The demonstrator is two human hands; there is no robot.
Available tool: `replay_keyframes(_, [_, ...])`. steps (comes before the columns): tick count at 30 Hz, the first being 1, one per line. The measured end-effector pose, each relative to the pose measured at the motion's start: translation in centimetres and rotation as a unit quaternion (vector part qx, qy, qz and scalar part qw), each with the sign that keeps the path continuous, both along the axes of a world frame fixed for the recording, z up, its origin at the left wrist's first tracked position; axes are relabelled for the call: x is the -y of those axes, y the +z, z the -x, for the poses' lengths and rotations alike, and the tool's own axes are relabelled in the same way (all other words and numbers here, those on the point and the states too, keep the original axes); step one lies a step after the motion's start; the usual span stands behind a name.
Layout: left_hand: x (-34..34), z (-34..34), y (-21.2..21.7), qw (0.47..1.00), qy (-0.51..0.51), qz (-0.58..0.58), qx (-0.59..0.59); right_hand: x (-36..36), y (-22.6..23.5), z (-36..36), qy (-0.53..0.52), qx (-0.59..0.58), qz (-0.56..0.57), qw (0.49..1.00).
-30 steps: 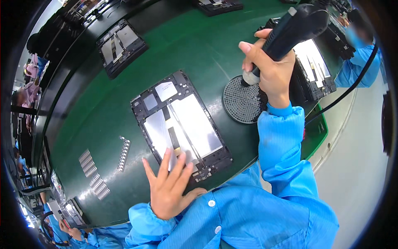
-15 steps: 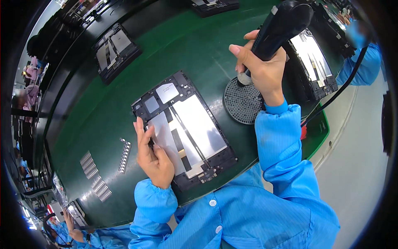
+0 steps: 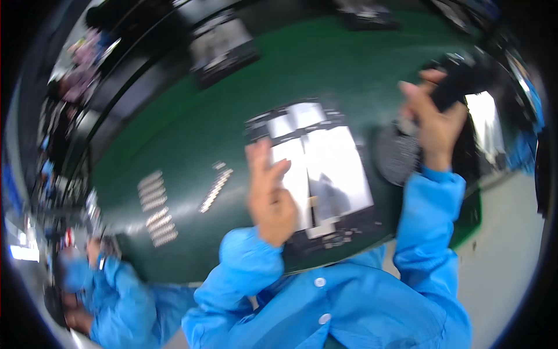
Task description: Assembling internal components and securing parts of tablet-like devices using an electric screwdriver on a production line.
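Observation:
An opened tablet-like device (image 3: 343, 168) with a black frame and bright silver plates lies on the green table (image 3: 192, 125) in front of me. My left hand (image 3: 273, 203) is at its left edge, fingers stretched and apart, gripping nothing that I can see. Above and right of the device, my right hand (image 3: 436, 128) is wrapped round a black electric screwdriver (image 3: 464, 84), blurred by motion. The lower end of the screwdriver is over a round dark tray (image 3: 395, 158) with a dotted surface. Whether its tip touches the tray cannot be told.
Two strips of small parts (image 3: 157, 206) and a shorter strip (image 3: 216, 190) lie left. Other opened devices stand far left (image 3: 225, 46), far back (image 3: 367, 14) and right (image 3: 485, 119). A green bin (image 3: 475, 212) is by the right edge. Another person (image 3: 125, 285) sits lower left.
The whole view has swung, so the table and things on it appear farther right and are blurred. My right hand still holds the screwdriver over the round tray; my left stays by the device.

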State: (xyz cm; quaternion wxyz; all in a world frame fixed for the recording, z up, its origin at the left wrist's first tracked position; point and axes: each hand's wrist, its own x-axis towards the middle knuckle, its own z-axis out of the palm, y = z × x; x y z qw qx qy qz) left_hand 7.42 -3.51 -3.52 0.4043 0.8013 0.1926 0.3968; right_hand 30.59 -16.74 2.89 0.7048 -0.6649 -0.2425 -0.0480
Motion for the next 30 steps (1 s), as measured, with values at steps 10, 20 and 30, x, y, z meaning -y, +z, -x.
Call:
replay_keyframes(10, [-9.0,13.1,4.8,0.94,0.223,0.029,-0.257,1.6,0.3,-0.2,0.062,0.066,-0.072,0.993])
replay_keyframes(20, [-13.6,7.0,3.5,0.943,0.086,-0.058,-0.315,-2.2,3.5,5.6,0.122,0.039,-0.124,0.984])
replay_keyframes(30, [-14.9,4.7,6.3,0.887,0.033,0.023,-0.459,-2.0,2.3,6.0,0.119,0.01,-0.132,0.984])
